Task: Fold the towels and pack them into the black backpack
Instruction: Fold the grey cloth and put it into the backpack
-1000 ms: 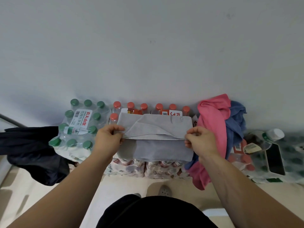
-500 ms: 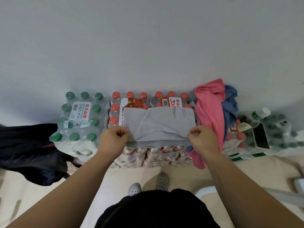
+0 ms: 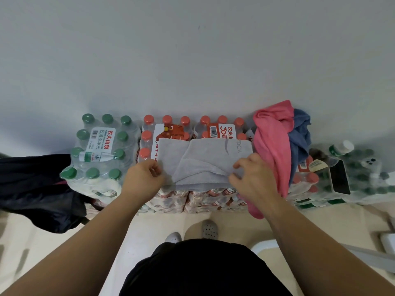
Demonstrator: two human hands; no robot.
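A grey towel (image 3: pixel 205 159) lies folded on top of the red-capped bottle packs (image 3: pixel 166 129), its near edge at the packs' front. My left hand (image 3: pixel 145 176) pinches the towel's near left corner with curled fingers. My right hand (image 3: pixel 250 176) pinches the near right corner, thumb and fingers on the fold. A crumpled pink towel (image 3: pixel 271 146) and a blue towel (image 3: pixel 299 135) are heaped to the right, the pink one hanging over the front. The black backpack (image 3: pixel 32 184) slumps at the far left on the floor.
A green-capped bottle pack (image 3: pixel 98 150) stands between the backpack and the grey towel. More bottle packs and a dark phone-like object (image 3: pixel 339 178) lie at the right. The wall (image 3: pixel 192 60) rises right behind everything. My feet in grey shoes (image 3: pixel 209 229) stand on the beige floor.
Both hands drew the towel's upper layer toward me and down to the front edge of the packs. The part that hung over the front no longer hangs.
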